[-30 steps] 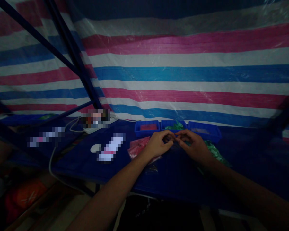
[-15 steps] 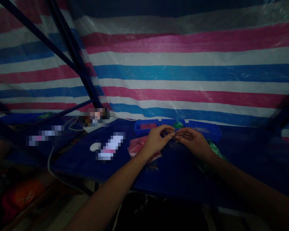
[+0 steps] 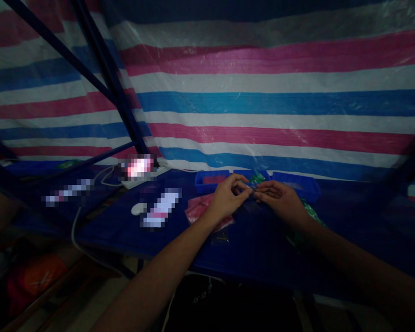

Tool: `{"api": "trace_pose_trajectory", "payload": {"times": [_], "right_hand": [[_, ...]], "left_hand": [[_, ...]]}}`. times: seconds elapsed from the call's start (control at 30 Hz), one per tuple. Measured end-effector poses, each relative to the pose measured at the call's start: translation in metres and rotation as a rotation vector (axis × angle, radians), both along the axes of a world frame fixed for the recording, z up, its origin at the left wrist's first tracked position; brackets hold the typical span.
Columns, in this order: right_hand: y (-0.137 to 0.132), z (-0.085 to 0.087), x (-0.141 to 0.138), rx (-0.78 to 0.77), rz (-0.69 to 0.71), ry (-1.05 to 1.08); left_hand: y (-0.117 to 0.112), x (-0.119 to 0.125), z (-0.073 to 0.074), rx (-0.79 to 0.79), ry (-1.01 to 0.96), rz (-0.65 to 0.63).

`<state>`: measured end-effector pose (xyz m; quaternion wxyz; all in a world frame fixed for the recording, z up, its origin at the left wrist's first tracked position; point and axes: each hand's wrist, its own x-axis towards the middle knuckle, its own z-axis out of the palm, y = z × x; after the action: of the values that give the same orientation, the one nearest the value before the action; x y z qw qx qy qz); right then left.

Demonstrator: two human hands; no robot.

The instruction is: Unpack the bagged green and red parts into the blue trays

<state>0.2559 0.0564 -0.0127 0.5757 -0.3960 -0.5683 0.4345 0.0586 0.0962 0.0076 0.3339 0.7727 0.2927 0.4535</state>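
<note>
My left hand (image 3: pixel 228 196) and my right hand (image 3: pixel 278 198) meet fingertip to fingertip above the blue table (image 3: pixel 263 251). Both are closed in a pinch on a small clear plastic bag (image 3: pixel 251 204), whose see-through film hangs faintly below the fingers. Whatever is inside it is too dark to make out. Pink plastic bags (image 3: pixel 198 207) lie beside and partly under my left wrist. In front of them rests another little clear bag (image 3: pixel 220 237) with something thin in it. Green plastic (image 3: pixel 313 212) shows past my right wrist, partly hidden by the arm.
Three blue trays stand along the back: one with pink items (image 3: pixel 200 188), one with green plastic (image 3: pixel 257 176), and a right one (image 3: pixel 309 186). Leftward are a blurred phone-like object (image 3: pixel 162 207), a white round object (image 3: pixel 139 209) and a power strip (image 3: pixel 147 179). A person sits far left.
The view has shifted slightly. My fingertips have moved a little against each other, still pinched together on the clear bag. The blurred screen at the back left has become brighter.
</note>
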Motion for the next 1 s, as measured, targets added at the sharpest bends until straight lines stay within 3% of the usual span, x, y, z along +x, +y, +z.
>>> {"api": "trace_pose_trajectory", "payload": {"times": [0.3,0.43,0.53,0.67,0.83,1.0], "right_hand": [[0.000,0.005,0.000,0.004,-0.011,-0.003],[0.006,0.003,0.006,0.037,-0.183,-0.001],[0.008,0.004,0.013,0.092,-0.337,-0.050],[0.003,0.008,0.013,0.220,-0.337,-0.261],[-0.005,0.010,0.006,0.466,-0.273,-0.568],[-0.008,0.008,0.005,0.413,-0.208,-0.514]], "left_hand": [[0.000,0.000,-0.001,0.058,0.017,0.040],[-0.004,0.000,0.003,0.258,0.006,0.184],[-0.009,0.000,0.007,0.349,0.095,0.156],[-0.018,0.002,0.009,0.266,0.186,0.033],[-0.019,0.002,0.006,0.123,0.141,0.015],[-0.011,0.001,0.004,0.095,0.125,0.067]]}}
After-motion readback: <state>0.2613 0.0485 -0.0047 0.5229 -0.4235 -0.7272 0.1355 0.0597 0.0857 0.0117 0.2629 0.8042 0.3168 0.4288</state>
